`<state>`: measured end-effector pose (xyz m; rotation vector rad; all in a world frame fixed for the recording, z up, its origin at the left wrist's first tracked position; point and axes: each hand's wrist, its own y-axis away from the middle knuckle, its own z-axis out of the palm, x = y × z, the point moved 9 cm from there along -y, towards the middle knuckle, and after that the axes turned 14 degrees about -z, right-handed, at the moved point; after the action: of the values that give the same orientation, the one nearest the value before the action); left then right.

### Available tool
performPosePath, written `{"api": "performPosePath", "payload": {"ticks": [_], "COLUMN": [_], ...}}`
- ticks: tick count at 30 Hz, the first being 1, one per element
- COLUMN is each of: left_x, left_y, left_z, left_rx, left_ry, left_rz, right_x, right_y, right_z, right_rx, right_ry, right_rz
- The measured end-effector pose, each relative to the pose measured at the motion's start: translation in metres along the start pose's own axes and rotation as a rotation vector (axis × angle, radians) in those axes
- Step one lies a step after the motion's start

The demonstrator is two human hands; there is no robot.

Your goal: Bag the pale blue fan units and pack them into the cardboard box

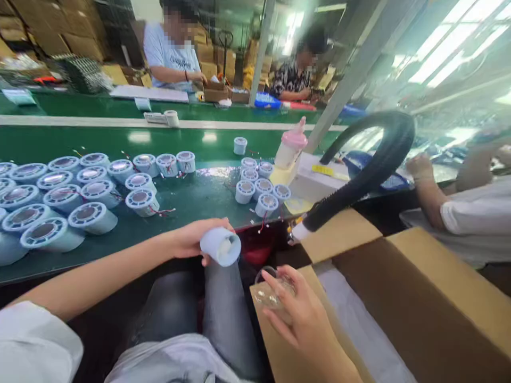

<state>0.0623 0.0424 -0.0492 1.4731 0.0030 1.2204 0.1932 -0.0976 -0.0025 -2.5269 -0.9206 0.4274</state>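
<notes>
My left hand (pixel 195 239) is wrapped round a light blue plastic cylinder (pixel 221 246), its hollow end tilted towards me and a whitish part showing inside. Held in the fingers of my right hand (pixel 299 308) is a clear round plastic cover (pixel 275 295), partly hidden by the fingers, above the flap of an open cardboard box. On the green bench to the left stand several similar blue cylinders (pixel 93 218), with slotted rims, dark round tops and thin wires. A smaller group of cylinders (pixel 266 205) stands beyond my hands.
An open cardboard box (pixel 399 287) with a white liner fills the lower right. Over the bench edge arches a black flexible hose (pixel 359 175), near a pink-capped bottle (pixel 291 143). Co-workers sit across the green bench (pixel 199 213) and at right.
</notes>
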Motion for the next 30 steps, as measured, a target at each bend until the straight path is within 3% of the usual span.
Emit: {"api": "performPosePath", "payload": {"ticks": [2, 4, 6, 8, 11, 16, 19, 22, 24, 26, 30], "left_x": [-0.016, -0.023, -0.015, -0.004, 0.001, -0.007, -0.015, -0.024, -0.030, -0.034, -0.040], "left_y": [-0.005, -0.004, 0.003, 0.012, 0.016, 0.005, -0.001, -0.007, -0.012, -0.014, -0.014], "left_z": [0.032, 0.053, 0.063, 0.064, 0.057, 0.050, 0.055, 0.062, 0.061, 0.060, 0.057], "left_rx": [-0.101, -0.114, -0.005, 0.152, 0.293, 0.293, 0.180, 0.006, -0.062, -0.098, -0.132], "left_ry": [-0.233, -0.452, -0.692, -0.833, -0.803, -0.735, -0.734, -0.610, -0.454, -0.280, -0.109], "left_rz": [0.005, 0.090, 0.286, 0.470, 0.594, 0.688, 0.719, 0.639, 0.526, 0.438, 0.341], "right_x": [-0.002, 0.002, 0.011, 0.018, 0.023, 0.037, 0.047, 0.056, 0.057, 0.052, 0.031], "right_y": [-0.015, -0.024, -0.024, -0.019, -0.011, 0.000, 0.009, 0.016, 0.018, 0.013, 0.005], "right_z": [0.004, 0.011, 0.020, 0.029, 0.033, 0.032, 0.037, 0.042, 0.042, 0.038, 0.025], "right_rx": [0.002, -0.028, -0.092, -0.127, -0.058, 0.139, 0.220, 0.317, 0.365, 0.317, 0.153], "right_ry": [0.130, 0.161, 0.109, -0.103, -0.484, -0.755, -0.862, -1.000, -1.082, -1.047, -0.695], "right_rz": [0.058, 0.121, 0.196, 0.252, 0.362, 0.612, 0.757, 0.845, 0.835, 0.710, 0.379]}}
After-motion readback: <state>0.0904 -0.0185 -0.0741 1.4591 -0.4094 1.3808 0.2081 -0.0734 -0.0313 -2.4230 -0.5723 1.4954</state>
